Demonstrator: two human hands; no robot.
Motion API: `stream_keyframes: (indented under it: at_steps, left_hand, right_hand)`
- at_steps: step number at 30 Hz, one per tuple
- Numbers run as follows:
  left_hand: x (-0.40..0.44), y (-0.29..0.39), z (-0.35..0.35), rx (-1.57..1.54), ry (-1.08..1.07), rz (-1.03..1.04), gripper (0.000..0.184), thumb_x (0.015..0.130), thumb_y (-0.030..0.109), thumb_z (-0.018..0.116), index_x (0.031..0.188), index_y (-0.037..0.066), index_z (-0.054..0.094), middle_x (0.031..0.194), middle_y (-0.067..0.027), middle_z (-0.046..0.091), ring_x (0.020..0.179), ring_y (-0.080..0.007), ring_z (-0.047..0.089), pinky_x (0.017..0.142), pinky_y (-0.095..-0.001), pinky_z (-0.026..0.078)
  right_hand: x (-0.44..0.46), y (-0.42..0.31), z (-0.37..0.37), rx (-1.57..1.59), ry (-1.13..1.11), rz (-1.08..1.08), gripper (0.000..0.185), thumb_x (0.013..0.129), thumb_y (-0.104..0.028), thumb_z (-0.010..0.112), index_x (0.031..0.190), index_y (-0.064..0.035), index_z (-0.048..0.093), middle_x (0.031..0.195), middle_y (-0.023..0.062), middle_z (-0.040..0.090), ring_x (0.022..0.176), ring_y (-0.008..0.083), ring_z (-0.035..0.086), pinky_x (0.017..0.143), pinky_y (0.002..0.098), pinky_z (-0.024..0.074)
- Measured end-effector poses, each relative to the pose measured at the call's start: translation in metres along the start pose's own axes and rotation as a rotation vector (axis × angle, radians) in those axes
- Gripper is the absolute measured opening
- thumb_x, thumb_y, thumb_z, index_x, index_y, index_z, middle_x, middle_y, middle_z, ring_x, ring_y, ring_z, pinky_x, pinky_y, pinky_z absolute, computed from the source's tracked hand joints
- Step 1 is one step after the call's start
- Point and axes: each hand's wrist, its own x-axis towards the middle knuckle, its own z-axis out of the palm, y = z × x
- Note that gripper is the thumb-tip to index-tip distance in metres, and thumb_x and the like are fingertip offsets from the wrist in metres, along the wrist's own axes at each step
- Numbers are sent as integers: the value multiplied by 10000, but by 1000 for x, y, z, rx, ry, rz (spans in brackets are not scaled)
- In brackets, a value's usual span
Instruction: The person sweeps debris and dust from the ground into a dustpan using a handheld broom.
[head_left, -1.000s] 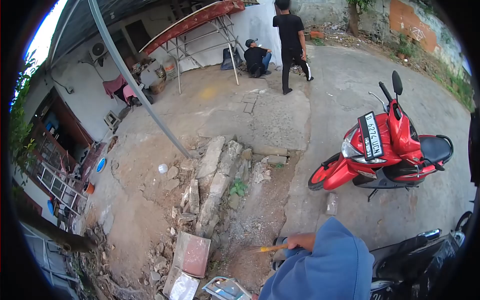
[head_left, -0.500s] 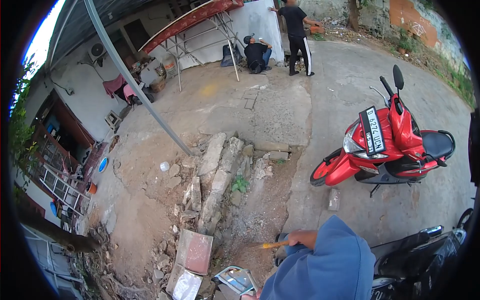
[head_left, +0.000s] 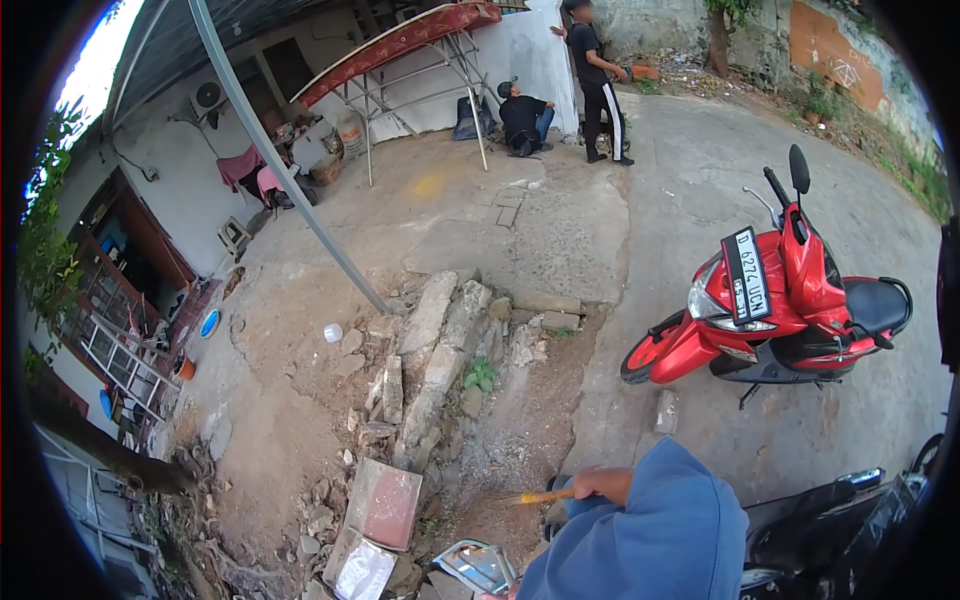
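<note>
My right hand (head_left: 597,484), coming out of a blue sleeve, is closed around the yellow-orange handle of a broom (head_left: 545,496). The broom points left, its thin bristles blurred over a gravelly dirt strip (head_left: 500,455). At the bottom edge only a bit of my left hand (head_left: 497,595) shows, at the handle end of a blue-edged dustpan (head_left: 474,566). That dustpan lies tilted among rubble, beside a reddish tile slab (head_left: 388,505) and a silvery panel (head_left: 364,571).
Broken concrete blocks (head_left: 438,365) line the strip's left side. A red motorbike (head_left: 760,310) stands at right, a dark one (head_left: 830,525) below it. A slanted metal pole (head_left: 285,165) crosses the left. Two people, one seated (head_left: 522,122), one standing (head_left: 595,85), are by the white wall.
The view has shifted slightly, so the background sits a little lower and further right. The standing person has turned and lowered an arm. The broom's handle has tilted slightly in my right hand.
</note>
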Motion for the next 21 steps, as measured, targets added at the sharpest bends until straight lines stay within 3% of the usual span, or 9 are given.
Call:
stream_keyframes:
  at_steps: [21]
  left_hand:
    - [7,-7,7,14,-17,3,272,811,366,448,853,99,476,476,27,366,429,-93,386,475,-193,398]
  right_hand:
    - [0,9,7,-30,57,-59,286,740,-279,501,741,-29,639,633,100,616,581,220,610,563,346,477]
